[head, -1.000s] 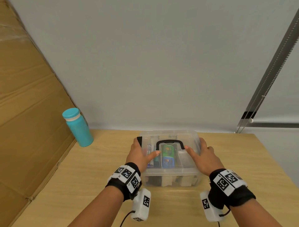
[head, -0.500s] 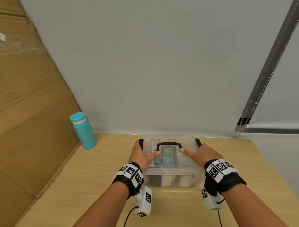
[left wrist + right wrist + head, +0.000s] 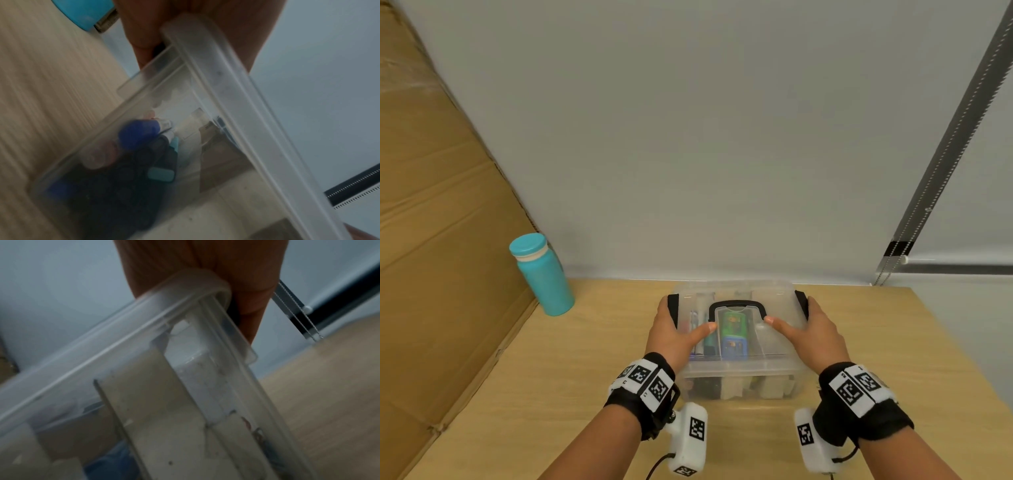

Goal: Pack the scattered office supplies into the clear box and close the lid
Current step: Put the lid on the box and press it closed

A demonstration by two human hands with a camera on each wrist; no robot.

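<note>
Clear plastic fills the middle of the head view: the box (image 3: 736,377) sits on the wooden surface (image 3: 551,394), near the far wall, with its lid (image 3: 774,342) already on top. Through the lid there is a green and blue item (image 3: 732,330) under the black handle (image 3: 737,305), which lies flat on the lid's centre. Pens (image 3: 697,325) show to the left of it, and pale blocks show through the near wall of the box.

The left hand (image 3: 674,334) is clamped on the box's left end, fingers wrapped over the black latch (image 3: 673,306) there, thumb stretched across the lid toward the handle. The right hand (image 3: 813,337) mirrors it on the right end, fingers curled over the right latch (image 3: 801,301), thumb pointing in along the lid toward the handle's other side. The thumbs are apart, with the handle between them.

From the left wrist, the fingers (image 3: 144,37) hook round the lid's edge (image 3: 205,56), a dark latch just showing beneath them; blurred blue and dark supplies (image 3: 139,134) sit behind the clear wall. From the right wrist, the fingers (image 3: 251,293) curl over the lid's rounded corner (image 3: 195,282), with pale dividers (image 3: 148,386) visible inside.

A teal bottle (image 3: 541,274) stands upright at the far left of the surface, well apart from the box, beside a cardboard sheet (image 3: 431,240). At the right, a bead cord (image 3: 945,154) hangs along the wall.
</note>
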